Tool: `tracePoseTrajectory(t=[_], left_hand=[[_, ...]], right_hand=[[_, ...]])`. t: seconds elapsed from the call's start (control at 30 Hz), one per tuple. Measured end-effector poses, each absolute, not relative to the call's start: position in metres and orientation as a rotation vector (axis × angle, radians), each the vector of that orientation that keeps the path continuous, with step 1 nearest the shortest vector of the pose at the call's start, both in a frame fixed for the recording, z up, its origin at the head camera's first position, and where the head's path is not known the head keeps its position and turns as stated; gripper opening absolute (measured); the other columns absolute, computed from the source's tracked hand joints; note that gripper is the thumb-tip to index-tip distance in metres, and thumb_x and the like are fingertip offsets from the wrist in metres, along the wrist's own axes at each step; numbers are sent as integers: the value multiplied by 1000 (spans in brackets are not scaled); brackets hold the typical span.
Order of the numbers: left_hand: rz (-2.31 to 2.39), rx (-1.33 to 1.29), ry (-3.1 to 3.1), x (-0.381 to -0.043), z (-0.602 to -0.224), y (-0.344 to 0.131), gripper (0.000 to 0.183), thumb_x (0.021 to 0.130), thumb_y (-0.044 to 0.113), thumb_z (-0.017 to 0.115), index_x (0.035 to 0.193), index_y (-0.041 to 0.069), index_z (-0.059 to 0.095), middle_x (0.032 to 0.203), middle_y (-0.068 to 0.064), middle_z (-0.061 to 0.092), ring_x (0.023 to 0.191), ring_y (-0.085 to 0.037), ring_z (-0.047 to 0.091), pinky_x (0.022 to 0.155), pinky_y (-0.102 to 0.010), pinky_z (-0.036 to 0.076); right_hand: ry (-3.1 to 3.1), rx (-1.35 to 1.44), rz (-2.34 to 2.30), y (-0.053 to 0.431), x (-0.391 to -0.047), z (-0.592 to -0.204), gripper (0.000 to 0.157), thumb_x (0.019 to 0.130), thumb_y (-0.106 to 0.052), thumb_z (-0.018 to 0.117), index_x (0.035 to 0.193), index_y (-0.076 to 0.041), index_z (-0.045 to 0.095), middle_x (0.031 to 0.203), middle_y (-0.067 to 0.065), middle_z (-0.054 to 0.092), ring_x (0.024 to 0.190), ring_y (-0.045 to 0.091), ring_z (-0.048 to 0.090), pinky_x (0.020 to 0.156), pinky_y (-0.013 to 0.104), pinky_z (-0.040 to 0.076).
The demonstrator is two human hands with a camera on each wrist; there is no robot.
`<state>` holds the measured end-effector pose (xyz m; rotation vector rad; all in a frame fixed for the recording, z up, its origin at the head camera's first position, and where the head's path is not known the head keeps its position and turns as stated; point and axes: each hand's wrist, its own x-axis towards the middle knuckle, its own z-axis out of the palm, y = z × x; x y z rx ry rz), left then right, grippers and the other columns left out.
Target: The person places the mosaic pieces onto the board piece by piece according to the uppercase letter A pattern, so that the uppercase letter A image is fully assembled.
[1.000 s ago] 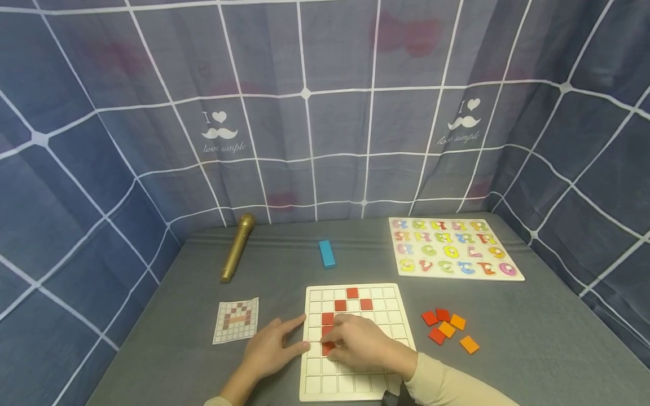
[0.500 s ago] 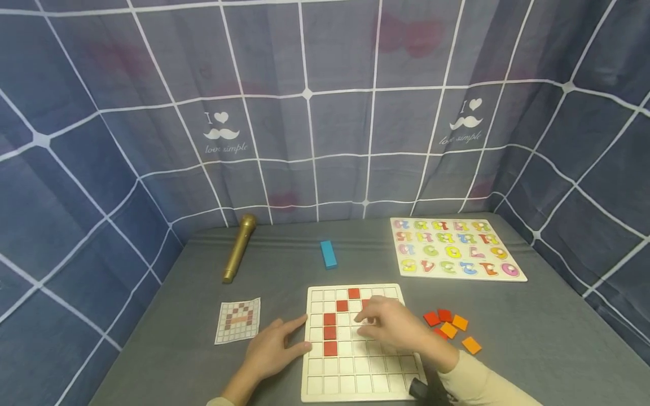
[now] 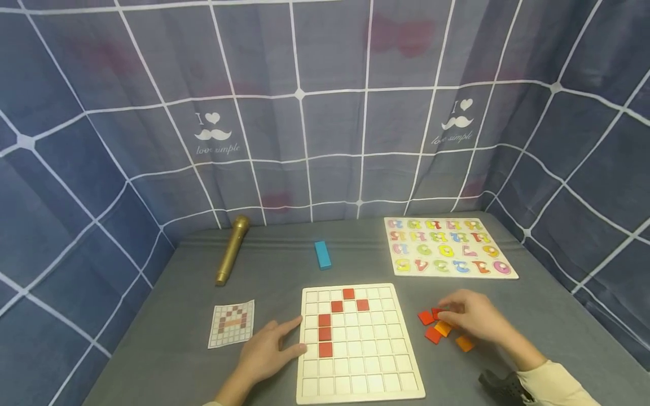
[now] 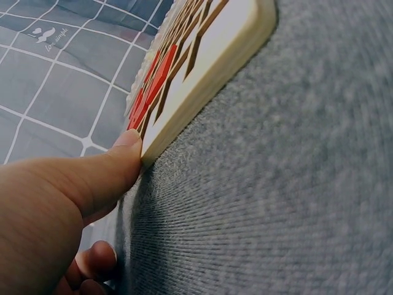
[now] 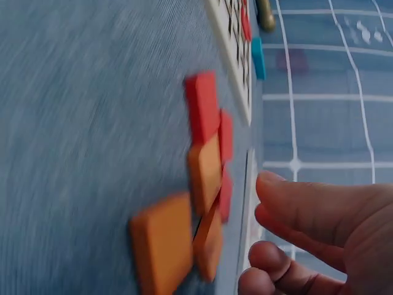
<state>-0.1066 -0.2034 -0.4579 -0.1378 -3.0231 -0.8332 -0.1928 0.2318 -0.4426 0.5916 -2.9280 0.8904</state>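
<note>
A cream grid board lies flat in front of me, with several red tiles set in its squares. My left hand rests at the board's left edge, thumb and index finger stretched out against it; in the left wrist view the thumb touches the board's side. Over a loose group of tiles right of the board is my right hand, fingers slightly bent. Nothing shows between those fingers in the right wrist view. Red tiles and orange tiles lie there, some overlapping; the hand partly covers them in the head view.
A small patterned grid card lies left of the board. Farther back are a gold microphone, a blue block and a number puzzle board. A checked blue curtain encloses the grey table.
My right hand has moved off the grid board, rightward to the loose tiles, leaving the red tiles on the board uncovered. The left hand has stayed at the board's edge.
</note>
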Motion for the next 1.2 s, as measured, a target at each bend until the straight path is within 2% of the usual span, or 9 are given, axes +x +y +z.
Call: tracePoseTrajectory(t=[0.27,0.43,0.63,0.9,1.03,1.2], left_hand=[[-829,-146,-3026,-106,-457,-203,62,80,57,72,134,28,62,72,6,42,57,-4,32,49,-22,27],[-839,-149,-3021,-106,-458,-203,61,80,57,72,134,28,63,72,7,42,57,-3,32,50,-22,27],[-823,-136,-3017,-106,-458,-203,62,80,58,72,133,29,63,72,7,42,57,-3,32,50,-22,28],[-822,-142,-3023,-105,-458,-204,61,80,58,72,133,29,63,72,7,42,57,-4,32,50,-22,28],[-820,-147,-3027,-106,-459,-204,62,80,58,71,134,29,62,72,7,42,57,-4,32,50,-22,28],[-814,-141,-3023,-107,-459,-203,62,80,59,71,134,29,62,72,8,42,57,-4,33,50,-22,28]], right_hand=[[-3041,533,905,246,-197,-448,31,81,-29,79,102,-8,76,92,1,74,78,8,63,67,27,49],[-3041,501,931,245,-199,-452,25,80,-25,79,96,-7,75,85,0,73,71,5,61,65,26,48],[-2991,498,818,241,-205,-454,19,81,-23,78,92,-8,74,87,2,72,76,14,64,67,36,52],[-2926,703,739,238,-205,-455,25,77,-25,81,99,-14,77,92,-3,67,76,2,50,65,24,43],[-2908,665,708,235,-205,-456,20,78,-26,82,95,-16,77,91,-3,69,81,9,58,69,30,47],[-2929,526,642,233,-205,-457,24,79,-29,81,97,-13,77,93,3,67,84,20,62,70,39,50]])
